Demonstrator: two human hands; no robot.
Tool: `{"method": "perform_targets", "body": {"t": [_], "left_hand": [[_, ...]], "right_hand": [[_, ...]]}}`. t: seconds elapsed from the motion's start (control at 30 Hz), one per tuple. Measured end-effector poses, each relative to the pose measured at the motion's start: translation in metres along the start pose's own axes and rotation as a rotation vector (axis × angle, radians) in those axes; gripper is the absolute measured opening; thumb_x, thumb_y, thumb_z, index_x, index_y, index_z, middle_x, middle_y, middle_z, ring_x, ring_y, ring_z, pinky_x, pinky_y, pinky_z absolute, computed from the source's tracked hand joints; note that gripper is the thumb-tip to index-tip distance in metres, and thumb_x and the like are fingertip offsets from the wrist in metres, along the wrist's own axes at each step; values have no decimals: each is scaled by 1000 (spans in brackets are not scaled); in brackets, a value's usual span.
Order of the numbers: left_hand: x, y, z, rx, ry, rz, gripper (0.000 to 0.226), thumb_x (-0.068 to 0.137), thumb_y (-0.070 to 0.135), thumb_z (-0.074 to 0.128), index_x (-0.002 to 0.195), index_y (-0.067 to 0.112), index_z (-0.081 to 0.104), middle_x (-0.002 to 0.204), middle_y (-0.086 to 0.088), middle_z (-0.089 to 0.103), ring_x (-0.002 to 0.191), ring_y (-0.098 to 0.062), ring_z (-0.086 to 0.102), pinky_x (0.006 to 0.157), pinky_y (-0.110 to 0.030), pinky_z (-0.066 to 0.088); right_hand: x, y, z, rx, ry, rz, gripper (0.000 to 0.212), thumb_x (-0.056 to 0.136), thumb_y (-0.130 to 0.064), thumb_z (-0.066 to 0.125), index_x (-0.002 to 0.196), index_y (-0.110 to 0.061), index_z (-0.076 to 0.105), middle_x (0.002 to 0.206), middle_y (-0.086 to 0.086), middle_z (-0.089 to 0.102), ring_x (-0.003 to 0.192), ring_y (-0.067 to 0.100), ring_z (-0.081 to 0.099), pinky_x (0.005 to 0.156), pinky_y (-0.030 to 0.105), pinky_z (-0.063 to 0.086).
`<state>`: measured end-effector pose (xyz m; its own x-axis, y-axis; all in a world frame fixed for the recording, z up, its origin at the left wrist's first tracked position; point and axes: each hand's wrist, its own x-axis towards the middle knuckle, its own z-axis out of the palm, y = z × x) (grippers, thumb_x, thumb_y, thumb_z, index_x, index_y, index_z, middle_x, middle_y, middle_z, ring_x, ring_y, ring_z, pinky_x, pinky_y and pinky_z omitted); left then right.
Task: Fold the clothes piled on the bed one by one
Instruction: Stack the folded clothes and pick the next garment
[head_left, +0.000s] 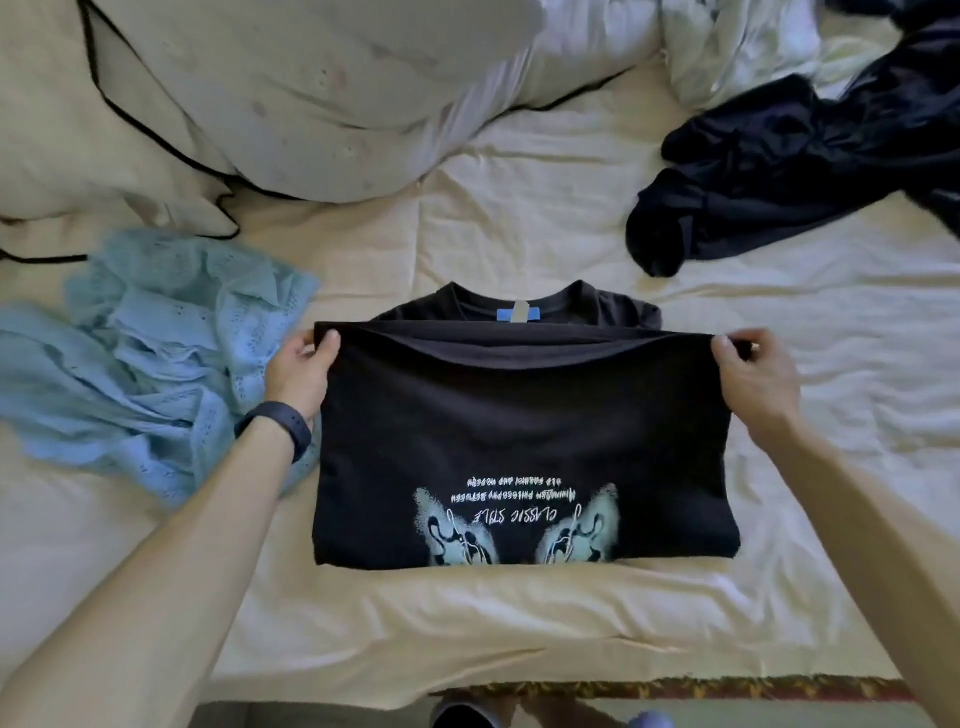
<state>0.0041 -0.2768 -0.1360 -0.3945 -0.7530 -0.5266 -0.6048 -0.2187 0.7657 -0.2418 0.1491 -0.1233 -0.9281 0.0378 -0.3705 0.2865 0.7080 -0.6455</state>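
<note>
A black T-shirt (524, 431) with a pale blue butterfly print and upside-down white lettering lies on the bed in front of me, its sides folded in. Its lower half is lifted and doubled over toward the collar, where a blue label shows. My left hand (301, 374), with a dark band on the wrist, pinches the left corner of the raised hem. At the right corner of the same hem, my right hand (753, 374) pinches the cloth. The hem sags slightly between the two hands.
A crumpled light blue knitted garment (150, 358) lies left of the shirt. A heap of dark navy clothing (789, 171) sits at the back right. A white pillow with black piping (291, 93) and rumpled white bedding (727, 47) lie behind. The cream sheet (493, 623) ends at the near edge.
</note>
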Motion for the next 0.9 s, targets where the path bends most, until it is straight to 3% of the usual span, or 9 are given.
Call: {"method": "perform_targets", "body": {"t": [0.07,0.13,0.2,0.3,0.47,0.63,0.8,0.9], "left_hand": [[21,-4,11,48,81,19,12,95,42,63,87,33,64,98,4,68,100,-20,64,92,-36,51],[41,-11,19,163,129,19,30,96,44,58,73,25,56,77,6,57,83,-22,56,75,-34,44],[55,-15,25,343,160,25,38,99,41,52,71,16,50,66,3,48,77,-26,50,69,-36,38],[63,-20,35,436,207,46,32,100,46,47,89,17,55,72,6,53,80,-24,52,73,-34,38],[56,-17,39,431,318,140,37,98,55,46,106,21,60,87,4,60,82,-21,53,78,-34,41],[53,-7,46,333,394,183,33,99,54,45,105,23,55,88,1,56,77,-20,52,73,-33,41],[65,-4,48,646,293,80,30,96,61,40,98,34,52,96,12,63,92,-26,61,81,-40,49],[56,2,52,668,309,54,41,90,70,38,101,33,54,95,13,61,87,-19,55,77,-34,42]], "right_hand": [[23,-3,12,59,27,25,16,95,-40,57,101,-26,61,94,-2,63,87,17,59,76,32,46],[42,-2,21,39,27,37,19,96,-42,53,100,-25,61,93,-4,62,88,17,58,76,31,43],[57,0,27,-43,17,27,21,98,-43,50,102,-25,60,97,-4,62,92,18,57,80,31,41],[68,1,38,-20,-7,21,19,98,-43,54,100,-26,62,96,-8,65,93,16,60,82,30,44],[72,-1,44,145,37,49,10,92,-42,65,92,-32,65,87,-17,65,80,-2,61,79,25,49],[82,-7,48,179,111,3,22,91,-48,58,99,-27,63,91,-16,64,84,0,60,83,23,48],[93,-12,60,99,65,15,17,95,-44,61,100,-28,64,99,-7,68,90,8,62,81,21,44],[85,-14,58,147,51,67,25,86,-59,65,95,-36,61,94,-15,68,83,-1,63,77,18,46]]}}
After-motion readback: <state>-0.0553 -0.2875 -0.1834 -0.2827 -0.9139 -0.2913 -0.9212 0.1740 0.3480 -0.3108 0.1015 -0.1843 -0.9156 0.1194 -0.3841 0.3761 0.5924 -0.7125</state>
